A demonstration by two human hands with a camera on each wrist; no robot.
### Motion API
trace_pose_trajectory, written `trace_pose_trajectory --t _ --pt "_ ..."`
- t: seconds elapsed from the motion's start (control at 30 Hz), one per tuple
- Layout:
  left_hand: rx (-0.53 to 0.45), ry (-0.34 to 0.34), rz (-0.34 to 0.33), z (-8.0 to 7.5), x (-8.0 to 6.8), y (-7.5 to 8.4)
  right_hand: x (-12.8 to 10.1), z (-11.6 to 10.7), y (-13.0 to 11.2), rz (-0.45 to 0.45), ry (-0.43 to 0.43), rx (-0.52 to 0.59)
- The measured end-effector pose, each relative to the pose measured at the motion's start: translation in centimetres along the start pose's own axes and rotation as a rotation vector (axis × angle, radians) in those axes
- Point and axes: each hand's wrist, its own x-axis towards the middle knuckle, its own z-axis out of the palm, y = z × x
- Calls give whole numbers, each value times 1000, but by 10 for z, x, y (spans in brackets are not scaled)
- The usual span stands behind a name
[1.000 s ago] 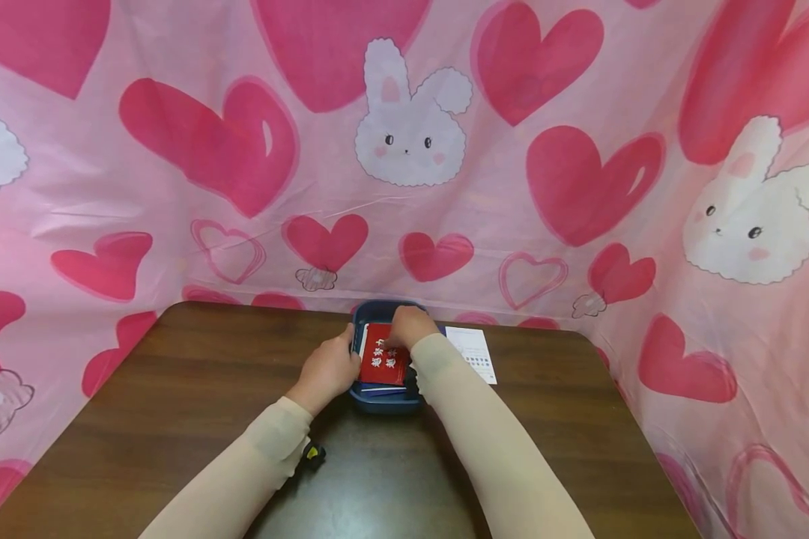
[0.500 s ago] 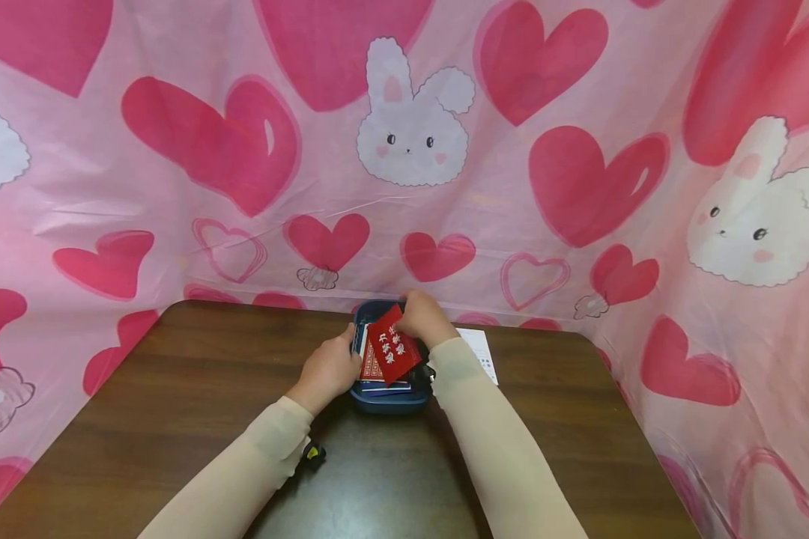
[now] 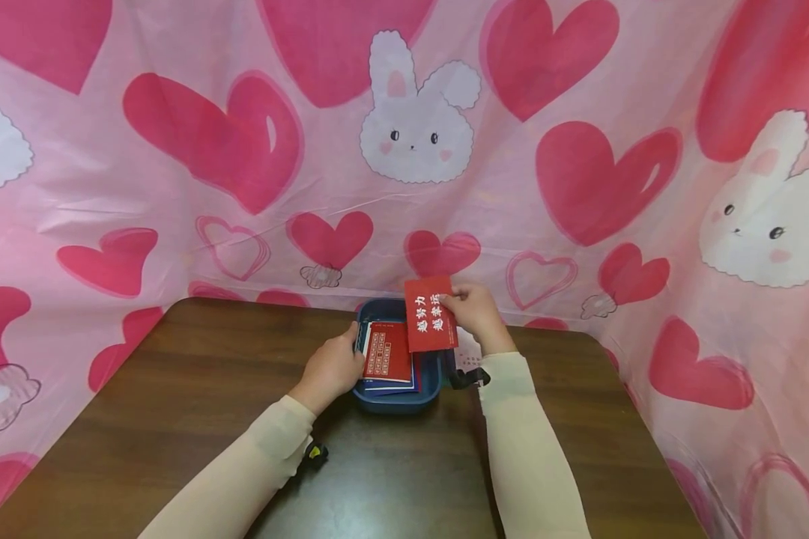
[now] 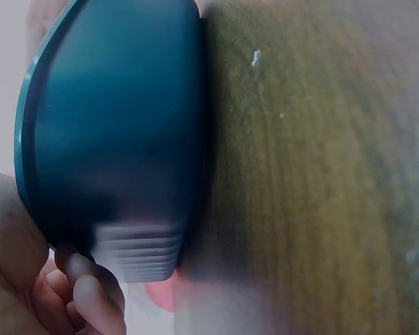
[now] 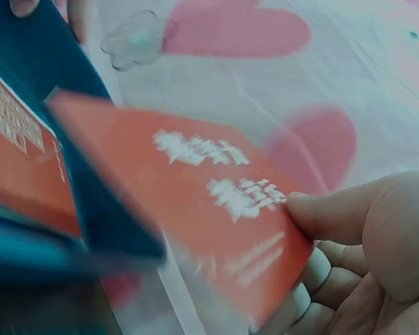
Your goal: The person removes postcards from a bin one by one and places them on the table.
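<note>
A dark blue plastic bin (image 3: 396,406) stands at the table's back edge. My left hand (image 3: 329,368) grips its left rim; in the left wrist view the fingers (image 4: 91,296) curl under that rim beside the ribbed end of the bin (image 4: 119,105). A red card (image 3: 423,318) with white Chinese characters is pinched at its right edge by my right hand (image 3: 477,313), above the bin's right side. Thumb on top and fingers beneath hold this card (image 5: 188,181) tilted. Inside the bin lies another red card (image 3: 389,355) with a white grid, over blue and white cards.
A white printed sheet (image 3: 470,352) lies on the table right of the bin, partly covered by the held card and my wrist strap (image 3: 468,377). Pink heart-patterned cloth (image 3: 310,180) hangs close behind the wooden table (image 3: 243,359).
My right hand has lifted the red card with characters out of the bin and moved it right, uncovering the grid-printed red card. The left hand stays on the rim.
</note>
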Motion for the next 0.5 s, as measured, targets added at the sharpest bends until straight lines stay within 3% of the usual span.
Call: trace_pose_trajectory --t 0.23,0.5 --pt "0 1 1 1 0 2 -5 -41 26 73 63 76" --pt "6 5 -3 1 1 0 -8 -75 56 90 29 -60"
